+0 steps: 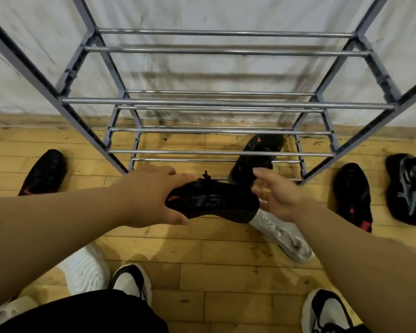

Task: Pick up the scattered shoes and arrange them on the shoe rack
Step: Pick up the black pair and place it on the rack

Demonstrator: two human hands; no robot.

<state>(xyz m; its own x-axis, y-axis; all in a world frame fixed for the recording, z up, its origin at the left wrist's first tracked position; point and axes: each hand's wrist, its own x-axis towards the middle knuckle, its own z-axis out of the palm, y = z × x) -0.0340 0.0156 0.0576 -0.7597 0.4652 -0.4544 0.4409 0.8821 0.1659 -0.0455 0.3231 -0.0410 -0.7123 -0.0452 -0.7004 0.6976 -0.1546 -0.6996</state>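
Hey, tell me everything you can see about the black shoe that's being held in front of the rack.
The black shoe is a low sneaker with a fabric-looking upper, black laces on top, an orange-red mark on its side and a dark sole. It is off the floor, lying crosswise before the shoe rack. The left hand grips one end; the right hand is open at the other, contact unclear. A white shoe lies beneath it.
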